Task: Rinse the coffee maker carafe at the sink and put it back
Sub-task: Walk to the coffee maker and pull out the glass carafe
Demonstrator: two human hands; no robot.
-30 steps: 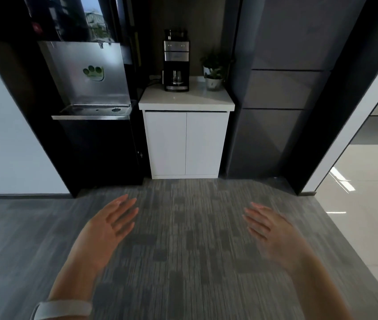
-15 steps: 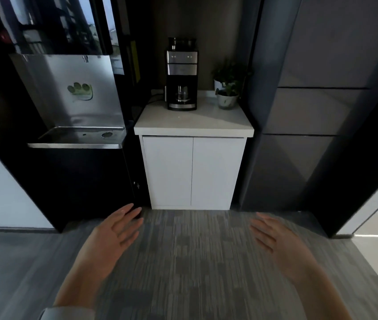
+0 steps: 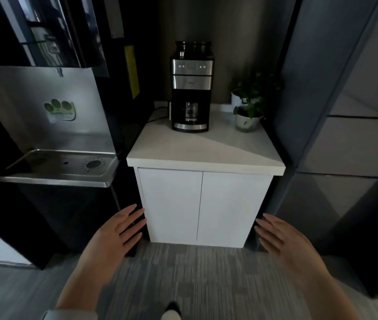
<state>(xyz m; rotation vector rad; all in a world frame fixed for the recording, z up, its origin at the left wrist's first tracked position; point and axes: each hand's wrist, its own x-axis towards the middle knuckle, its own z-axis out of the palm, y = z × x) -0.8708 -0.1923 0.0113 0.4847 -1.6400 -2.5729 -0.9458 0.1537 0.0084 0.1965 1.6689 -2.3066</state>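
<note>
i have both hands in view low in the frame, raised over the grey carpet in front of a white cabinet. my left hand is flat with the fingers spread and extended, holding nothing; its fingertips reach level with the cabinet's lower left corner, though i cannot tell whether they touch it. my right hand is likewise splayed flat, empty, its fingertips near the cabinet's lower right corner. the coffee maker stands upright at the far side of the white countertop, black with a steel control panel. the carafe sits seated inside the machine's lower bay, upright on the warming plate, well apart from both hands. a dark cord runs from the machine's left side toward the far wall. a small potted plant in a white pot stands on the countertop just to the right of the machine, with a second white pot behind it. to the left of the cabinet is a stainless steel water station with a shallow sink tray and a green paw sticker on its back panel. dark panelled cabinetry fills the right side. the toe of a shoe shows at the near edge.
</note>
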